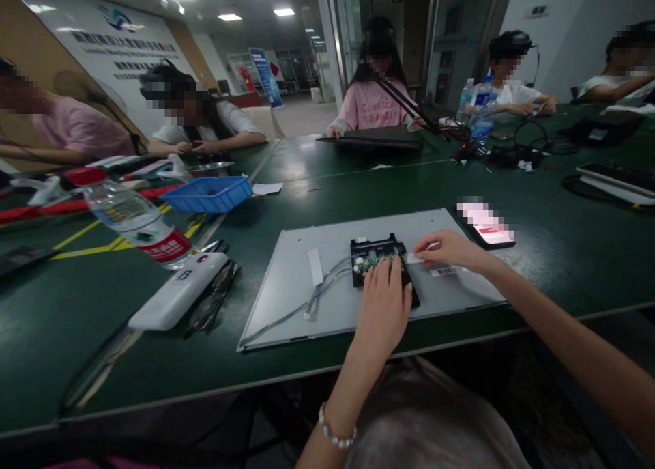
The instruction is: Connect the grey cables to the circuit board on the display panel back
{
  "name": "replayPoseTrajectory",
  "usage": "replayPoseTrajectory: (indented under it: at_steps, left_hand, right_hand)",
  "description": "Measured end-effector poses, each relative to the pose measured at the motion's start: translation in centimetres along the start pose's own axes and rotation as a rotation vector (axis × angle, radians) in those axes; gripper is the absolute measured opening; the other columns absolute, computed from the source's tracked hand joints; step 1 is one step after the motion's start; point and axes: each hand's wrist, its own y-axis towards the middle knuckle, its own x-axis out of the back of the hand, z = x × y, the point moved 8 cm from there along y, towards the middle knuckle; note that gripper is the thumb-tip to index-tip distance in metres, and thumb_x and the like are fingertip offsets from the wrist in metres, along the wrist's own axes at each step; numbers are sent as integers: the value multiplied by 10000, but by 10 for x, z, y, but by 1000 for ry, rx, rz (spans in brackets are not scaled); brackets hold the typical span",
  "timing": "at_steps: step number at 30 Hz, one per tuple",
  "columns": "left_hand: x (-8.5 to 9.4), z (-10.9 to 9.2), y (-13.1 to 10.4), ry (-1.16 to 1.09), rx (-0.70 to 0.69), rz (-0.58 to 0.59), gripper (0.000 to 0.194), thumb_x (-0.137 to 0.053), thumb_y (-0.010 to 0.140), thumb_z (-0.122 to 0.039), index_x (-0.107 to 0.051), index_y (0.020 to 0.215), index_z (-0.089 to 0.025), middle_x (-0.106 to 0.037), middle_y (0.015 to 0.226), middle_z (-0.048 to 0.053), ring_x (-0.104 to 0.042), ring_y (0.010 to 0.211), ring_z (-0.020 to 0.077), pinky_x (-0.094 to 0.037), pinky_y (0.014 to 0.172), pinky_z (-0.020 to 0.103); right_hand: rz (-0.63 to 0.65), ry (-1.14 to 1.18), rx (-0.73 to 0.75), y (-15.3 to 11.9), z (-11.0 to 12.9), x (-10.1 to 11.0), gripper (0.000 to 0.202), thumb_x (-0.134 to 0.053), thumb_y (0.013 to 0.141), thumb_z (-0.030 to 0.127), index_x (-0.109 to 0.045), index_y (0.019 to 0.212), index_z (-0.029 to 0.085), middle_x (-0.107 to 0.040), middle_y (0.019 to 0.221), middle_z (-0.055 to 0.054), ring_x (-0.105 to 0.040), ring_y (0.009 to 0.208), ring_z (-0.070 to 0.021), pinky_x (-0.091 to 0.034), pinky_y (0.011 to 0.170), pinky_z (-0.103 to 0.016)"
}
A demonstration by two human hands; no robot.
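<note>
A silvery flat panel (286, 278) lies on the green table in front of me. On it sits a black plastic frame (354, 250) holding a green circuit board (366, 264), with grey cables (332, 278) running off to the left. My left hand (383, 308) rests over the frame and board, fingers stretched out flat. Just right of the frame, my right hand (455, 249) pinches the end of a small white strip (413, 258); whether it is tape or ribbon is unclear. Another white strip (315, 267) lies on the panel at the left.
Left of the panel are a power bank (177, 295), folded glasses (213, 297), a water bottle (138, 216) and a blue tray (209, 194). A phone (485, 224) lies to the right. Several people sit around the table, one with a dark panel (379, 140) opposite.
</note>
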Motion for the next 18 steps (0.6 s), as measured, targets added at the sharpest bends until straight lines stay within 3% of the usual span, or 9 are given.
replayPoseTrajectory:
  at_steps: [6, 10, 18]
  left_hand:
    - [3, -4, 1, 36, -28, -13, 486, -376, 961, -379, -326, 1400, -177, -468, 1322, 152, -421, 1280, 282, -329, 1072, 495]
    - [3, -6, 2, 68, -32, 3, 468, -411, 946, -419, -401, 1363, -206, -469, 1296, 152, -413, 1276, 303, -324, 1069, 514]
    - [4, -7, 0, 72, -25, -37, 438, -434, 936, -417, -440, 1328, -222, -447, 1302, 148, -420, 1260, 310, -346, 1048, 524]
  right_hand:
    - [2, -29, 53, 5, -4, -15, 187, -648, 762, 266, -697, 908, 160, -710, 777, -42, -652, 639, -127, -527, 573, -226]
    - [-36, -38, 65, 1, -4, -15, 210, -628, 760, 264, -681, 940, 172, -709, 762, -40, -673, 683, -159, -458, 445, -178]
    - [-44, -43, 74, -2, -6, -18, 233, -633, 751, 273, -669, 958, 173, -698, 741, -30, -662, 675, -155, -465, 460, -188]
